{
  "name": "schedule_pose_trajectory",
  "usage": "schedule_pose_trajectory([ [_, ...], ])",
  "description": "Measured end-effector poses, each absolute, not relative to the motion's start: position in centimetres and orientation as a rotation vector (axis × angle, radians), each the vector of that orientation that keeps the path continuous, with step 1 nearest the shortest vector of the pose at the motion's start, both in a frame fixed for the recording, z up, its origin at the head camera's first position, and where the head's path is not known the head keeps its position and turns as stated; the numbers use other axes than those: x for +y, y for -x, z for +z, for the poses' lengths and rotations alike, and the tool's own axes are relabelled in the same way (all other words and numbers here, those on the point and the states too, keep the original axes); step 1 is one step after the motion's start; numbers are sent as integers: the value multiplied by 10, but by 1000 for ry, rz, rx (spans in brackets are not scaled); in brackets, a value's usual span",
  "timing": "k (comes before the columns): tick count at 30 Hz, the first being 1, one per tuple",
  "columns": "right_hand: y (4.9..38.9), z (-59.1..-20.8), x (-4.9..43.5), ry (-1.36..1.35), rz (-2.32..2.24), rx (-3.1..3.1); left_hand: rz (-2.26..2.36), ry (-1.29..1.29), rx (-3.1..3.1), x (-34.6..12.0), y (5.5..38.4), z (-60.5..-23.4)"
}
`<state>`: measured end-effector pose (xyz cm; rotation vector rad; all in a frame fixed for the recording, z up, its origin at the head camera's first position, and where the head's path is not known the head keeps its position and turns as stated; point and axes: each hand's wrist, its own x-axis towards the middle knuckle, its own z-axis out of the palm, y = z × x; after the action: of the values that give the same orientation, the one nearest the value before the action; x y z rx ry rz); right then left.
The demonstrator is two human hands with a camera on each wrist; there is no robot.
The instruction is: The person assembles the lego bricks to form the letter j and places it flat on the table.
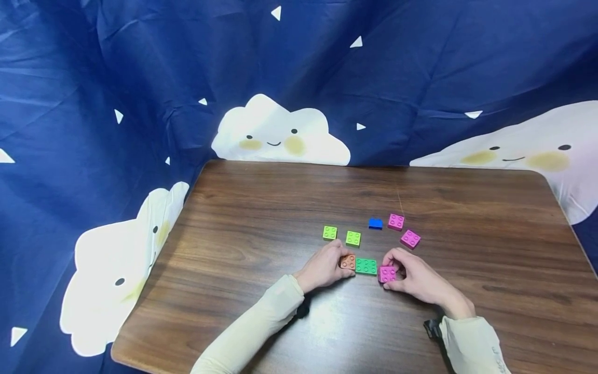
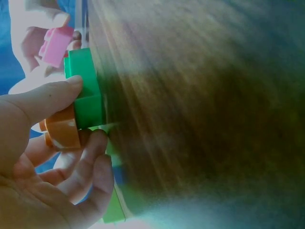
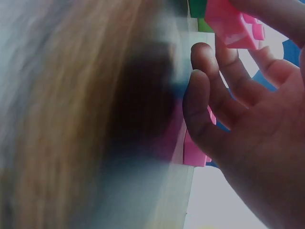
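Note:
My left hand [image 1: 326, 265] grips an orange brick [image 1: 348, 262] between thumb and fingers. Right beside it is a longer green brick [image 1: 366, 266], studs up; in the left wrist view my left thumb tip overlaps this green brick [image 2: 88, 93]. To the right of the green one, my right hand [image 1: 417, 275] pinches a pink brick [image 1: 387, 274] between thumb and fingertips. That pink brick [image 2: 57, 46] appears slightly tilted and higher than the green brick in the left wrist view. In the right wrist view the pink brick [image 3: 228, 24] sits under the thumb, the other fingers loosely bent.
Beyond my hands lie two lime bricks [image 1: 329, 232], a blue brick [image 1: 375, 223] on its side and two more pink bricks [image 1: 410, 239]. All are on the brown wooden table [image 1: 261, 202]. A dark blue curtain [image 1: 299, 52] with clouds hangs behind the far edge.

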<state>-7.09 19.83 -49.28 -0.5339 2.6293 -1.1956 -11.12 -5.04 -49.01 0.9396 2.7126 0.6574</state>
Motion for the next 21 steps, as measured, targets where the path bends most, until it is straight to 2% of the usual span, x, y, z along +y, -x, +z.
schedule_pose_trajectory([
  [21,80,-489,183,600,-1179,2653,655,-929,2706,-50,111,-489],
])
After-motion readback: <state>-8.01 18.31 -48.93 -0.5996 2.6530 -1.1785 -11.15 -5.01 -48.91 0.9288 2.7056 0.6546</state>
